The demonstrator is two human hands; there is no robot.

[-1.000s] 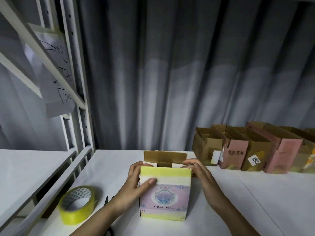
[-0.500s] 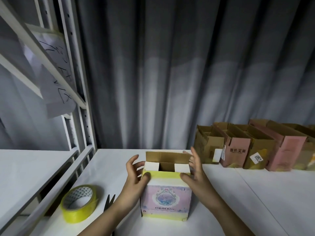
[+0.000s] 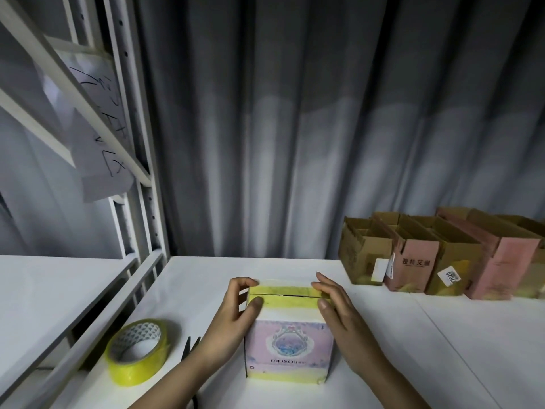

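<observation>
Box [image 3: 289, 346]: flaps open a moment ago, now shut. Left hand [image 3: 230, 317] clasping its corner, right hand [image 3: 339, 314] flat, pressing. Ready for tape roll [image 3: 137, 370].

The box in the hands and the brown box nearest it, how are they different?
The held box has its top flaps shut; the brown box stands open. The held box shows a picture and yellow bands; the brown box is plain with a white label. Both are cardboard, on the white table.

White table [image 3: 442, 349] bears printed box [image 3: 287, 346], tape roll [image 3: 135, 371], scissors [image 3: 190, 348], cartons [image 3: 418, 261].
</observation>
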